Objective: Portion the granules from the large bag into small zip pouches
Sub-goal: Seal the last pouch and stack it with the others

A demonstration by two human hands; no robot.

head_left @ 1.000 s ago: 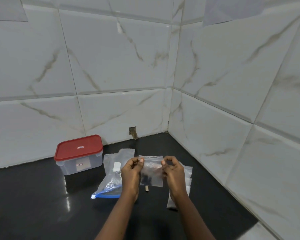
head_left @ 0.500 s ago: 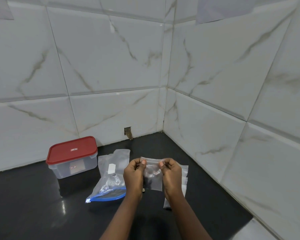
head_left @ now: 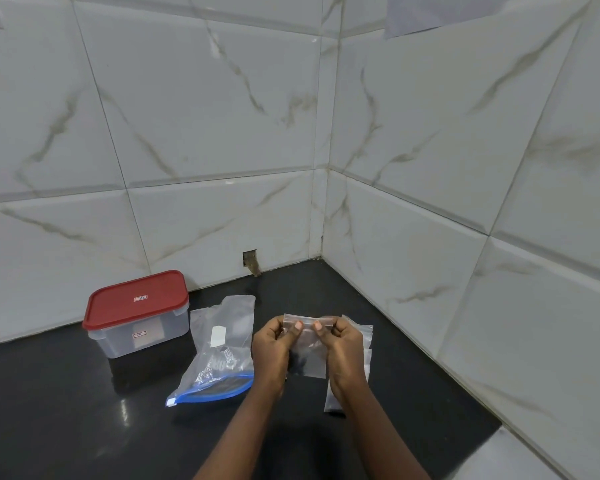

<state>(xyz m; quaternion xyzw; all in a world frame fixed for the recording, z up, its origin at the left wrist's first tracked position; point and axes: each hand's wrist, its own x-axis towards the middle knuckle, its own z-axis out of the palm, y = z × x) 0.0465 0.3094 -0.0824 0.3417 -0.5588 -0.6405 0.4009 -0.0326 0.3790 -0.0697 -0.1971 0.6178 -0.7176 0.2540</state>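
Small zip pouch is held upright, zip edge on top running left-right, pinched by left hand and right hand; large bag is laid nearer the left.

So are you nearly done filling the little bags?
Not yet, it seems. One pouch looks filled: dark granules show at its bottom. The left hand and right hand pinch its top strip, probably zipping it. Left to do: the big bag lies beside them, and a pile of pouches that look empty waits by the right hand.
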